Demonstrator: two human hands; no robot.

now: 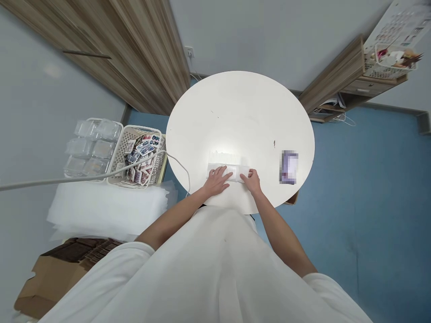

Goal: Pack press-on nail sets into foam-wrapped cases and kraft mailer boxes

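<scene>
A strip of white foam sheet [212, 168] lies folded near the front edge of the round white table, around a small pale item whose kind I cannot make out. Resting on its left part is my left hand [217, 181], fingers spread and pressing the foam flat. At the opposite end my right hand [252, 181] has thumb and fingers closed on the foam's edge. A further flat part of the sheet stretches behind the fold, glaring white under the light.
On the round table [235, 107], a blurred purple object [288, 167] lies at right. Leftward stand a basket [116, 163] of printed cards and a basket of clear plastic boxes [92, 148]. Stacked foam sheets [107, 206], brown cardboard [50, 280] and a cable [134, 166] are near.
</scene>
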